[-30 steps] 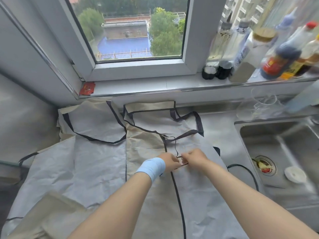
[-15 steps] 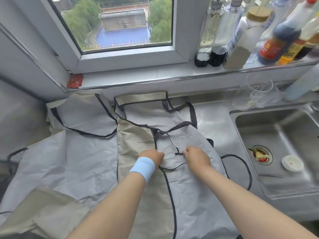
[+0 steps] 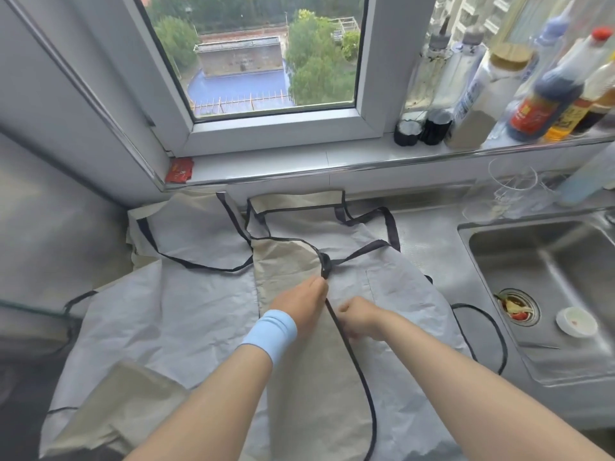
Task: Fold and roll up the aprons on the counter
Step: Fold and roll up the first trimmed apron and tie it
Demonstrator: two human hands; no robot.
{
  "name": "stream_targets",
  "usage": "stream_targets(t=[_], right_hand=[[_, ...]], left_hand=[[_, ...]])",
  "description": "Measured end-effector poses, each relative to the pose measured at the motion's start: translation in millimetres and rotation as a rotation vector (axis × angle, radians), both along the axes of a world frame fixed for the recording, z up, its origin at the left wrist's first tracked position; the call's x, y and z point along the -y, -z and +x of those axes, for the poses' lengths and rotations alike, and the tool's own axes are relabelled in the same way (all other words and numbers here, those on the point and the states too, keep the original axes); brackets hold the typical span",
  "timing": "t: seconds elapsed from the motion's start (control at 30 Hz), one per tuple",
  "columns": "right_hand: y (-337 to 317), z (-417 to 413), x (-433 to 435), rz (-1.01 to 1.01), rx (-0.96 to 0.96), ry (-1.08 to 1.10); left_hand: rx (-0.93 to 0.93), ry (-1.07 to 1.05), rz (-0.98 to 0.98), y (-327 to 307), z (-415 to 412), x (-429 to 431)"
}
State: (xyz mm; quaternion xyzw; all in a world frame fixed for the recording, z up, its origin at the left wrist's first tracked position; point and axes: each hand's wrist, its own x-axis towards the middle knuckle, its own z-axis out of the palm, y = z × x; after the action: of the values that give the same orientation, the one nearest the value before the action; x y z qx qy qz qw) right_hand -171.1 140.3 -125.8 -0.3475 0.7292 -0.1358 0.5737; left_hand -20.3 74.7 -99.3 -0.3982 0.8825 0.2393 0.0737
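Note:
Two grey aprons with black trim lie spread on the steel counter. The right apron [image 3: 392, 287] has its left side folded over, beige underside up, with a black-edged fold line down its middle. The left apron [image 3: 159, 314] lies flat beside it. My left hand [image 3: 301, 302], with a light blue wristband, presses on the folded flap and pinches the black strap [image 3: 326, 266] at its bunched knot. My right hand [image 3: 361, 317] is closed just right of the fold line, gripping the black edge. A loose strap [image 3: 492, 331] loops toward the sink.
A steel sink [image 3: 545, 294] sits to the right with a small white dish [image 3: 576, 321] inside. Bottles [image 3: 539, 104] and jars crowd the window sill. A glass [image 3: 511, 188] stands behind the sink. A red packet [image 3: 179, 169] lies on the sill's left end.
Both hands moved apart, then came back together at the fold line. The thin strap that lay slack between them is now bunched at the knot above my left hand.

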Motion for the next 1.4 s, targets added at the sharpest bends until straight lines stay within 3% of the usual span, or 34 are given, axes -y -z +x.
stream_targets(t=[0.03, 0.1, 0.23, 0.33, 0.4, 0.53, 0.73, 0.9, 1.0, 1.1, 1.23, 1.4], right_hand=[[-7.5, 3.8, -0.8, 0.066, 0.118, 0.007], [-10.1, 0.8, 7.6, 0.075, 0.048, 0.057], [-3.1, -12.5, 17.0, -0.202, -0.603, 0.008], [2.8, 10.7, 8.6, -0.545, -0.826, -0.135], [14.4, 28.4, -1.6, -0.548, -0.803, -0.304], [45.5, 50.5, -16.6, -0.147, -0.694, -0.432], [48.5, 42.0, 35.1, -0.150, -0.721, -0.442], [39.6, 27.2, 58.5, -0.146, -0.677, -0.463], [31.1, 20.8, 41.9, -0.223, -0.700, -0.495], [24.7, 6.5, 11.8, -0.287, -0.816, -0.546], [19.6, -12.0, -34.7, -0.290, -0.884, -0.431], [15.9, -48.6, -93.7, -0.290, -0.866, -0.137]], left_hand=[[-0.004, 0.021, 0.007, 0.6, -0.2, 0.3], [-0.017, 0.060, 0.050, 0.6, -1.2, 4.4], [0.010, 0.045, -0.038, 9.5, -0.4, 15.6], [0.136, -0.073, -0.108, 29.3, 13.2, 23.1], [0.219, -0.082, -0.034, 42.7, 24.5, 21.7], [0.316, 0.061, 0.094, 60.6, 40.9, 17.5], [0.336, 0.047, 0.006, 61.4, 43.2, 62.6], [0.203, 0.046, -0.141, 54.7, 39.8, 50.7], [0.353, 0.070, -0.022, 60.2, 39.9, 37.6], [0.432, 0.060, -0.063, 51.7, 26.7, 29.0], [0.200, 0.047, -0.175, 37.1, -11.1, 0.3], [0.011, 0.010, -0.006, 34.4, -60.1, -67.3]])
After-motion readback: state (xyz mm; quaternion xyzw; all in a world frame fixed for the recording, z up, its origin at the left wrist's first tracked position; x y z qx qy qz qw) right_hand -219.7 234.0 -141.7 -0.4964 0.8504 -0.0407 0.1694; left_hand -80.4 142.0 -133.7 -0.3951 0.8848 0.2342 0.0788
